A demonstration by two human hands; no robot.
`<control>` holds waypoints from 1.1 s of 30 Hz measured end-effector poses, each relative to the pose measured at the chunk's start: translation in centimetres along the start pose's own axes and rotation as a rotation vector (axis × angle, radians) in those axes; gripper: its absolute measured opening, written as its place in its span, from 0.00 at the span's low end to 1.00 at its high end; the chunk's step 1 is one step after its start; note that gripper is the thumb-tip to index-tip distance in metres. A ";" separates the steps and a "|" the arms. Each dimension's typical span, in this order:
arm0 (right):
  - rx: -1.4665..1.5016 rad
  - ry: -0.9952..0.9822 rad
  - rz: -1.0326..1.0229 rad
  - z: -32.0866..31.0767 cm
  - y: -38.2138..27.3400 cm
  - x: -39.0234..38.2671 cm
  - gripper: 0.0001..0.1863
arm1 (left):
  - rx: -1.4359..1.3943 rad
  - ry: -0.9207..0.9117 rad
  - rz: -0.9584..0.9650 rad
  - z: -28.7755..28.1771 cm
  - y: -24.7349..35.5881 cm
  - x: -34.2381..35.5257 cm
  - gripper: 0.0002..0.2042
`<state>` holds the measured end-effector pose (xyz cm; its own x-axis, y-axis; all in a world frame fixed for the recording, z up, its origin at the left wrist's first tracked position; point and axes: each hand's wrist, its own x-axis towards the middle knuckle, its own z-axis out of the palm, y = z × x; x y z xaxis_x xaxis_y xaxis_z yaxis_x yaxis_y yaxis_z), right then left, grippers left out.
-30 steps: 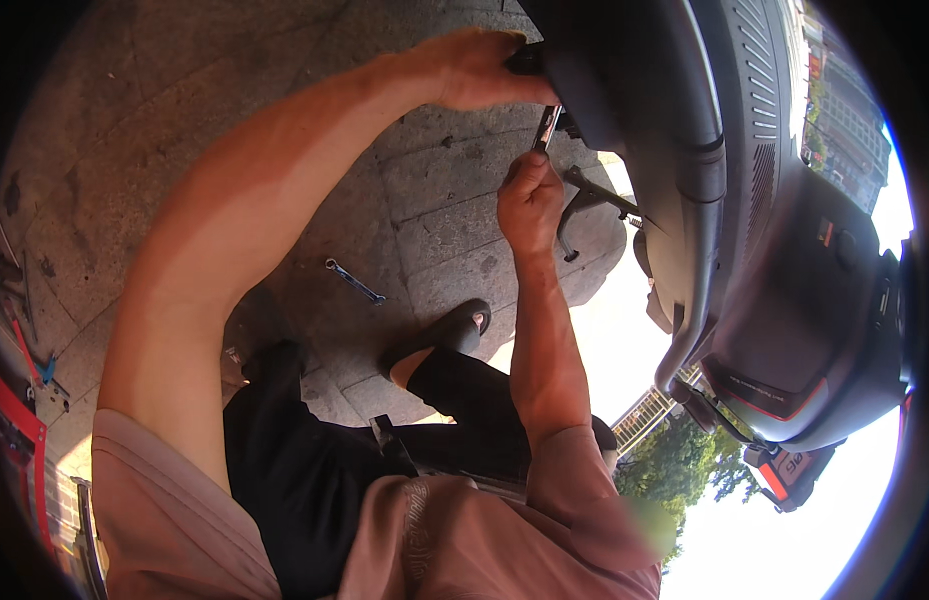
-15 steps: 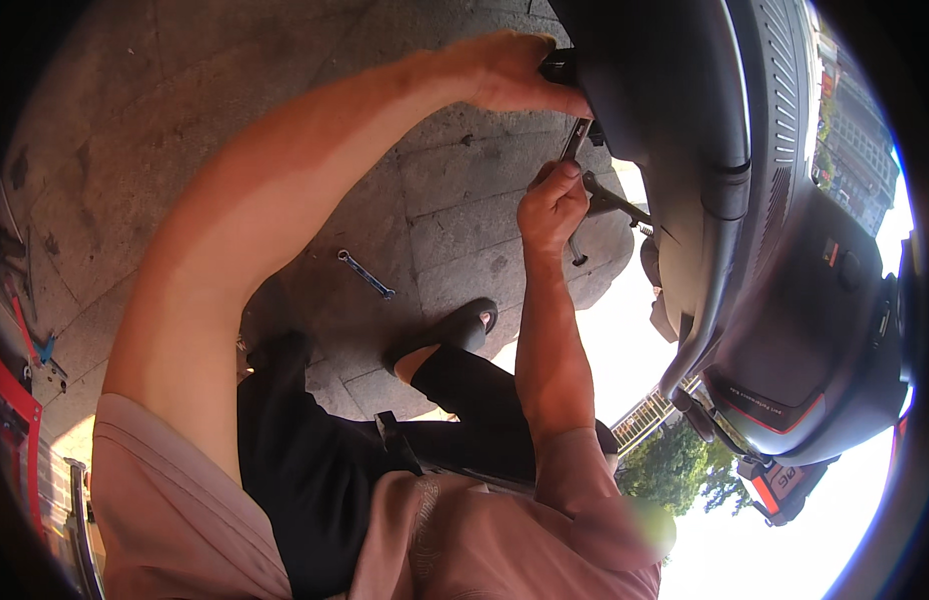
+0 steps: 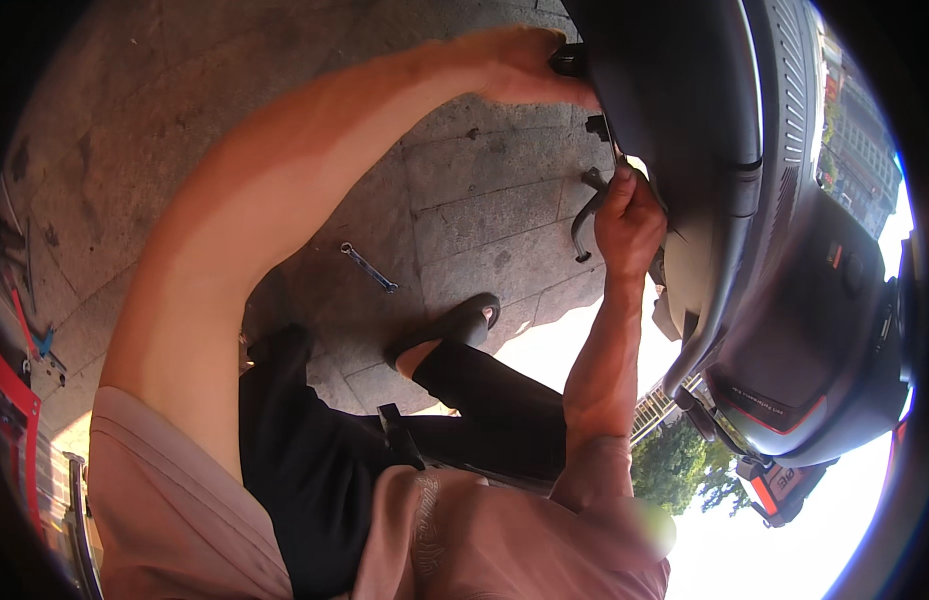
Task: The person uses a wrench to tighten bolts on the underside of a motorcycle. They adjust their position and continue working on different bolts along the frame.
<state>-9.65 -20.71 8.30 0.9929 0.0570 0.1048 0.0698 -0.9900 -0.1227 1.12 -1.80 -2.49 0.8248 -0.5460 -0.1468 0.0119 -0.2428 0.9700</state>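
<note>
My right hand (image 3: pixel 630 222) is closed in a fist round a metal wrench (image 3: pixel 614 140), thumb on top. The wrench's shaft shows edge-on above my thumb and runs up to the underside of a dark scooter (image 3: pixel 675 90); its far end is hidden. My left hand (image 3: pixel 535 70) reaches from the far side to the same scooter edge, curled round a short black part (image 3: pixel 567 60). Its thumb points at the scooter, and its fingertips are out of sight behind the bodywork. A curved dark metal lever (image 3: pixel 582 228) hangs left of my right hand.
A blue-silver combination wrench (image 3: pixel 369 268) lies on the stone paving (image 3: pixel 475 215) near my sandalled foot (image 3: pixel 455 325). Several tools (image 3: pixel 35 335) and a red-edged box (image 3: pixel 20 400) are at the far left. The scooter's rear case (image 3: pixel 815 320) bulges out at right.
My right hand has swung right with the wrench, closer to the scooter's body, uncovering the curved lever. The left hand has shifted only slightly right.
</note>
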 end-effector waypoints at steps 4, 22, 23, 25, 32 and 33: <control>0.099 0.036 0.033 2.9 1.0 -1.3 0.21 | 0.010 0.076 0.054 0.0 0.2 -0.1 0.45; 0.436 0.041 0.468 8.3 -6.6 -2.9 0.26 | 0.033 0.011 0.000 -0.1 -0.4 0.2 0.48; 0.335 0.106 0.275 6.3 -4.5 -2.1 0.24 | 0.042 0.027 0.009 0.1 -0.5 0.2 0.48; 0.080 0.126 0.054 3.1 -0.7 -0.6 0.19 | -0.017 0.035 0.027 0.3 -0.5 0.2 0.49; 0.374 0.123 0.185 6.8 1.9 -4.5 0.20 | -0.040 -0.216 0.210 -1.1 -0.3 -0.3 0.43; 0.478 0.118 0.316 7.7 1.6 -5.9 0.21 | -0.039 -0.135 0.189 -1.3 -0.4 -0.7 0.42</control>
<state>-14.69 -21.64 -0.16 0.9571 -0.2734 0.0962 -0.1649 -0.7866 -0.5951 1.27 -0.24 -2.47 0.7317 -0.6815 0.0164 -0.1115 -0.0958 0.9891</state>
